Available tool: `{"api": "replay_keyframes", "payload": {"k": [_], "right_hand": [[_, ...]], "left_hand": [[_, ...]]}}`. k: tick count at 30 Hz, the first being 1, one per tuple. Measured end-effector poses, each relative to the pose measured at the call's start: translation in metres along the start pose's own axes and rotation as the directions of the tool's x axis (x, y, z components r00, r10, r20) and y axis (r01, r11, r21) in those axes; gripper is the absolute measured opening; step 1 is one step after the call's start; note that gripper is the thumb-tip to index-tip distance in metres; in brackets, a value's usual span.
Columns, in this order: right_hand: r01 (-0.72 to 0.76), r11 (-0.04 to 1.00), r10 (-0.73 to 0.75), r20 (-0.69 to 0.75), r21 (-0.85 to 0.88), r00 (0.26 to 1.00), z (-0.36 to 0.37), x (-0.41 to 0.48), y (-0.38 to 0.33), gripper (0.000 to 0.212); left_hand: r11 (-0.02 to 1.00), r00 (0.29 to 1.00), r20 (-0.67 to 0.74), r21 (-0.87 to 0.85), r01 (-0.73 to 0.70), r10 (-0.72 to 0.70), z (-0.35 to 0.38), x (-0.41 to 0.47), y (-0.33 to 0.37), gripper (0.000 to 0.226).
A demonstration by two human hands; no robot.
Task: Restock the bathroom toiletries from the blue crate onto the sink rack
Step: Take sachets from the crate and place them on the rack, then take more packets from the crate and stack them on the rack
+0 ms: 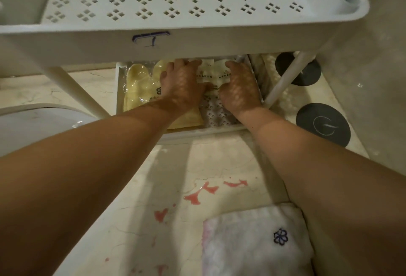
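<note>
A white perforated rack (193, 40) stands on the marble counter, its upper shelf bare. On the lower shelf (211, 132) lie yellow slippers in clear wrap (140, 84) at the left and small white packets with printed logos (214, 71) in the middle. My left hand (182, 84) lies flat over the slippers' wrap and the packets' left edge, fingers straight. My right hand (239, 87) rests on the packets' right side, its fingertips hidden under the upper shelf. The blue crate is out of view.
A white sink basin (33, 124) sits at the left. Two dark round lids (323, 125) stand right of the rack, by its slanted leg (285, 80). A folded white towel with a blue flower (252, 240) lies near me. Pink liquid spots (202, 192) mark the counter.
</note>
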State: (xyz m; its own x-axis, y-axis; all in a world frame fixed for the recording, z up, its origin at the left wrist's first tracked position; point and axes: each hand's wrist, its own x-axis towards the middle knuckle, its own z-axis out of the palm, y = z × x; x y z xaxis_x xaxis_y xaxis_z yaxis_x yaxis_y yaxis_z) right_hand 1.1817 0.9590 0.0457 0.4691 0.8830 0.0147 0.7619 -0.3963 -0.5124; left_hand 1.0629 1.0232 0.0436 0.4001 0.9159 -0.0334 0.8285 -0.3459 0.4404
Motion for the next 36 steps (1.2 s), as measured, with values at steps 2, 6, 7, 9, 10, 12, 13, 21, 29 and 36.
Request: {"api": "replay_keyframes", "payload": {"k": [2,6,7,9,10,12,13,21,29,36], "right_hand": [[-0.015,0.999,0.015,0.017,0.034,1.0,-0.006,-0.006,-0.003,0.057],[-0.031,0.998,0.029,0.038,0.049,0.999,-0.016,-0.029,-0.008,0.054],[-0.01,0.999,0.008,0.044,0.048,0.999,-0.018,-0.038,-0.009,0.053],[0.012,0.996,-0.017,0.055,0.09,0.998,-0.024,-0.054,-0.013,0.053],[0.009,0.994,-0.016,0.063,0.108,0.998,-0.028,-0.063,-0.015,0.053],[0.02,0.997,-0.028,0.096,0.08,0.995,-0.035,-0.081,-0.018,0.055],[0.041,0.998,-0.046,0.116,0.045,0.992,-0.039,-0.09,-0.021,0.056],[0.22,0.975,-0.209,0.202,-0.032,0.957,-0.056,-0.155,-0.049,0.059],[0.354,0.929,-0.3,0.343,-0.105,0.89,-0.046,-0.188,-0.088,0.06],[0.503,0.861,-0.42,0.454,-0.073,0.786,-0.021,-0.212,-0.146,0.061]], "left_hand": [[0.999,0.999,-0.018,-0.026,-0.028,0.027,-0.006,-0.012,-0.001,0.063],[0.998,0.999,-0.006,-0.058,-0.031,0.031,-0.021,-0.037,-0.002,0.064],[0.997,1.0,0.002,-0.074,-0.018,0.018,-0.024,-0.045,-0.002,0.065],[0.994,1.0,0.016,-0.106,-0.007,0.008,-0.032,-0.062,-0.001,0.065],[0.993,1.0,0.026,-0.12,-0.001,0.004,-0.036,-0.071,-0.001,0.065],[0.99,0.999,0.039,-0.14,0.014,-0.009,-0.045,-0.089,-0.001,0.065],[0.989,0.999,0.041,-0.146,0.015,-0.009,-0.049,-0.099,-0.001,0.065],[0.993,0.999,-0.004,-0.112,-0.038,0.038,-0.08,-0.175,-0.009,0.067],[0.988,0.995,0.013,-0.114,0.104,-0.104,-0.108,-0.242,-0.061,0.063],[0.96,0.959,-0.056,-0.046,0.277,-0.279,-0.138,-0.298,-0.116,0.062]]}}
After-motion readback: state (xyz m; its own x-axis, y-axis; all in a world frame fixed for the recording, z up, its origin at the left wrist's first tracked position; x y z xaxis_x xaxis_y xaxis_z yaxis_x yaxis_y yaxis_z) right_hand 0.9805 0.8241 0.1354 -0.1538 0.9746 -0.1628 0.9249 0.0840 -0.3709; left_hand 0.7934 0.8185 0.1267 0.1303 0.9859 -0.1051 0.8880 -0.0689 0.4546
